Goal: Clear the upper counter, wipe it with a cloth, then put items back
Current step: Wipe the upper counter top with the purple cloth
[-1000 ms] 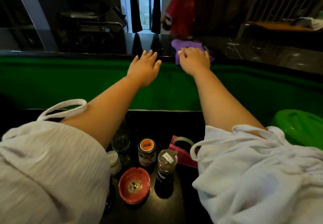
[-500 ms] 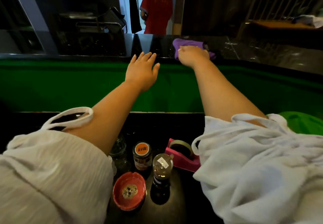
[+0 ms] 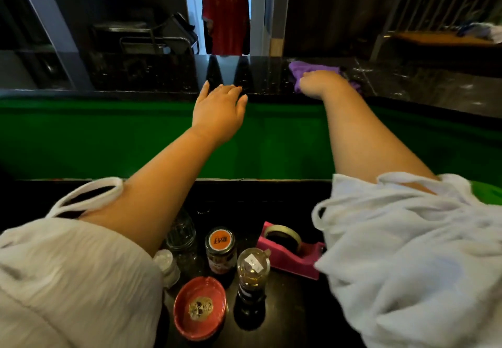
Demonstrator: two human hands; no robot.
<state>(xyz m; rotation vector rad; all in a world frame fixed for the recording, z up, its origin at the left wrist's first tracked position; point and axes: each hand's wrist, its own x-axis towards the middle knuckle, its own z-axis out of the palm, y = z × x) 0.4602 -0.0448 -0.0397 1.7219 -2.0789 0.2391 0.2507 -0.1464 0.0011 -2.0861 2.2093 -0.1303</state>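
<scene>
Resting on the purple cloth (image 3: 302, 68), the right hand (image 3: 322, 84) is up on the dark upper counter (image 3: 152, 75). Its fingers are hidden, so I cannot tell if it grips. The left hand (image 3: 220, 108) is flat, fingers straight, at the counter's edge. Lower down stand a jar (image 3: 220, 249), a bottle (image 3: 253, 271) and a red dish (image 3: 200, 308).

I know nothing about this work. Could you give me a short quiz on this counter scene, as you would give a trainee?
1. True or false: the purple cloth lies on the glossy black upper counter, under the right hand.
2. Where is the pink plastic tape dispenser? A upper counter; B dark lower counter; C floor.
3. Fill in: the ___ hand holds nothing, its fingers straight at the upper counter's edge.
Key: 1 true; 2 B; 3 left hand.
</scene>
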